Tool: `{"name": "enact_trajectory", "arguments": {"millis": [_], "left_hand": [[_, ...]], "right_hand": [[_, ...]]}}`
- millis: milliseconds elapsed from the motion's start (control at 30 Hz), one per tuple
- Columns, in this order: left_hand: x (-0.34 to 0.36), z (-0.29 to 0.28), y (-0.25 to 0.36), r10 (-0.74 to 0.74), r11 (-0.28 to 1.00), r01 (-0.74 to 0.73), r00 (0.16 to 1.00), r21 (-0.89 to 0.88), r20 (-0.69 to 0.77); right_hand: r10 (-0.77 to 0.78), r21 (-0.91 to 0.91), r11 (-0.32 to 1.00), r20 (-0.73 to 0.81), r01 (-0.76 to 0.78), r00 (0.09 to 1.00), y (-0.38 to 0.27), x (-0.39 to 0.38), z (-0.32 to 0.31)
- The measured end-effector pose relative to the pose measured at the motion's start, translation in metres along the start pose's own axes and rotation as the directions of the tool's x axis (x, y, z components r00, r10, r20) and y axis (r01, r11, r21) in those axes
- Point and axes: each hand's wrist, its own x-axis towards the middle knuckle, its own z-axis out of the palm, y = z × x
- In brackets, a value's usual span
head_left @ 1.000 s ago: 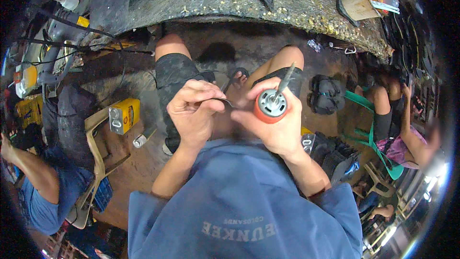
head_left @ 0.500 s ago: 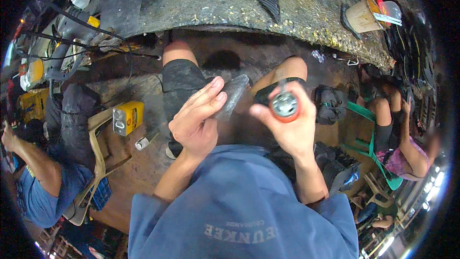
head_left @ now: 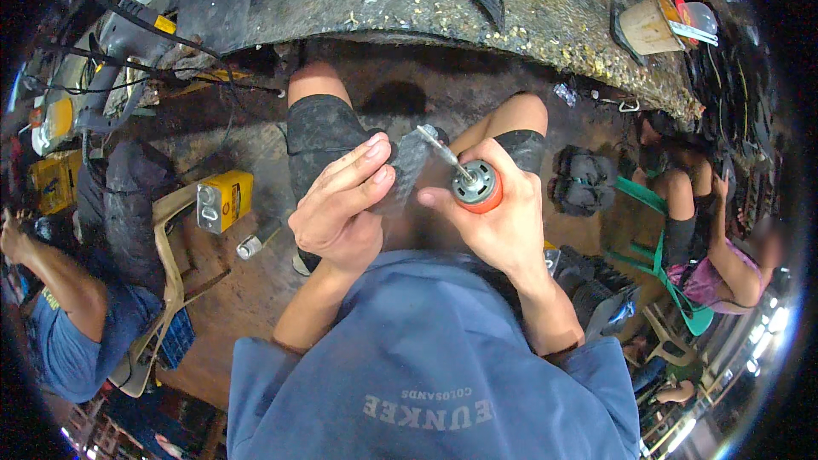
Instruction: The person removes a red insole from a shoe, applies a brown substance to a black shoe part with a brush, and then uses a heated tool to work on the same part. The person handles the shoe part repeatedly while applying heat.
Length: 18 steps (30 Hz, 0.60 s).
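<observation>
My left hand is closed around a flat, dark grey, dusty piece that looks like rubber, and holds it tilted above my lap. Wrapped round the orange body of a rotary tool is my right hand, its thumb pointing left. From the tool's grey vented end a thin metal bit slants up and left. Its tip overlaps the far end of the grey piece; whether they touch I cannot tell. My left palm hides the near part of the piece.
Ahead is a crusted worktable bearing a black ridged piece and a stained bucket. Cables and a grey machine lie at the left, near a yellow can. Other people sit on a beige chair and a green chair.
My right hand has moved left with the rotary tool and tilted it, bringing the bit over the piece's far end. The left hand has shifted slightly left and nearer me, still holding the piece.
</observation>
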Motion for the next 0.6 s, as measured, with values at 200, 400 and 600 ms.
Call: {"name": "enact_trajectory", "arguments": {"millis": [200,400,600], "left_hand": [[0.001,0.0,0.001,-0.013,1.0,0.013,1.0,0.014,0.013],[0.004,0.0,0.002,-0.018,0.999,0.018,0.999,0.031,0.029],[0.005,0.006,0.0,-0.036,0.999,0.036,0.999,0.017,0.007]], "right_hand": [[-0.002,-0.019,1.0,0.037,0.003,0.999,-0.002,0.001,-0.001],[0.004,-0.005,1.0,0.065,-0.004,0.998,-0.005,-0.005,0.0],[-0.016,-0.043,0.999,0.094,0.021,0.995,-0.008,-0.013,0.004]]}}
